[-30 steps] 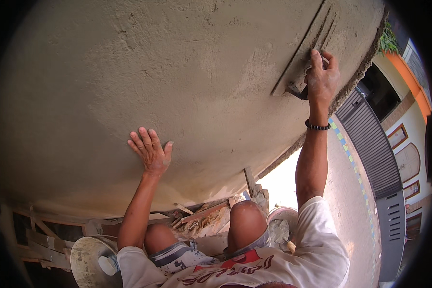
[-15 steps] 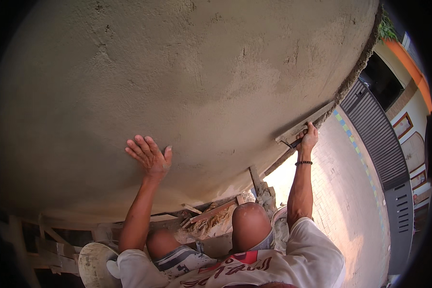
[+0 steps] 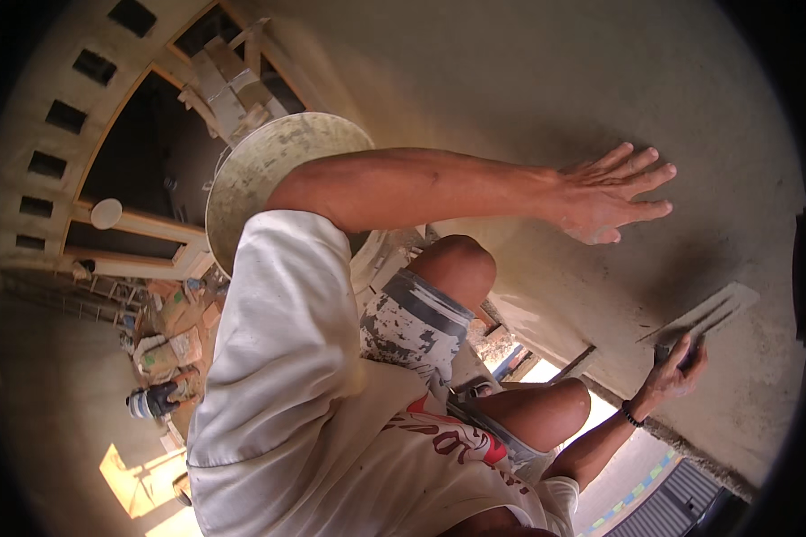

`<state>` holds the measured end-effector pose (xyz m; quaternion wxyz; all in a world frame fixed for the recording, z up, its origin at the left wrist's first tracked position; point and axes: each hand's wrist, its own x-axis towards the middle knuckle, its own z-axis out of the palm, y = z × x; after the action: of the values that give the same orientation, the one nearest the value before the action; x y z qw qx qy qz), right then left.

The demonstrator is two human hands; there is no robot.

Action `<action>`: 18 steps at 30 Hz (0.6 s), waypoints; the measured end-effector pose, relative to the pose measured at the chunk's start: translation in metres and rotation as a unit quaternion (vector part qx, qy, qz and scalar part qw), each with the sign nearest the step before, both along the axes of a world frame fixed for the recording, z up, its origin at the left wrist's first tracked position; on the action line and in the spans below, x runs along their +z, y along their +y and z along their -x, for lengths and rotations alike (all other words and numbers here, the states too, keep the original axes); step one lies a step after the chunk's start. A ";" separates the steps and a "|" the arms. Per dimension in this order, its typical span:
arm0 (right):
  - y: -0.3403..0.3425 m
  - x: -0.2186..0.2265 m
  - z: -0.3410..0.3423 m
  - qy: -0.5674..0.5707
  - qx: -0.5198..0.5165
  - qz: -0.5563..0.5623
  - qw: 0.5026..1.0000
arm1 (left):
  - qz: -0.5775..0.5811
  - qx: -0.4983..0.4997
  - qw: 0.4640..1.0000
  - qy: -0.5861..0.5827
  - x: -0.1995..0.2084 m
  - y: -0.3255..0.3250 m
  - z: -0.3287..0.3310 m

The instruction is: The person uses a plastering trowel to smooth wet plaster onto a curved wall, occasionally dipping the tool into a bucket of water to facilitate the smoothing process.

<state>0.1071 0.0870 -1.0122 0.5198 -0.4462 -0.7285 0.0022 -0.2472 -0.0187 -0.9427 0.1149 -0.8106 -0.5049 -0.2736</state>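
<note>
My left hand is stretched out with its fingers spread, holding nothing. It is over the grey plastered wall; whether the palm presses on it I cannot tell. My right hand, with a dark beaded bracelet at the wrist, grips the dark handle of a plastering trowel. The trowel's flat, mortar-smeared blade is close to the wall surface, with a shadow beside it. Behind my left forearm a large pale bucket stands, its inside smeared with grey; the arm hides part of it.
Wooden window frames and square vent holes are in the wall at far left. Below them are a ladder, sacks and a person. My bent knees are close to the wall. A grey gate shows at lower right, past the wall's rough edge.
The view has swung left, bringing the bucket and the building's inside into sight. The trowel has come away from the wall's rough edge onto its face. My left hand remains spread.
</note>
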 end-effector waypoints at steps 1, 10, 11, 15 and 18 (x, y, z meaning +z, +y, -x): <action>-0.003 -0.007 0.002 0.038 0.040 -0.028 0.998 | -0.003 -0.016 1.000 -0.020 0.013 -0.014 0.008; -0.037 0.038 0.027 0.175 0.194 0.003 0.965 | 0.404 0.503 0.758 -0.098 0.039 -0.278 0.174; -0.038 0.035 0.029 0.167 0.190 0.014 0.967 | 0.482 0.520 0.702 -0.062 0.015 -0.297 0.181; -0.033 0.009 0.041 0.191 0.225 0.083 0.952 | 0.557 0.499 0.662 -0.049 -0.125 -0.361 0.200; -0.030 0.002 0.048 0.118 0.164 0.066 0.977 | 0.492 0.441 0.749 -0.044 -0.217 -0.395 0.230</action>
<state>0.0594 0.0568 -1.0105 0.5643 -0.3503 -0.7236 0.1881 -0.4774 -0.4135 -1.1600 -0.2144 -0.4293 -0.8754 0.0589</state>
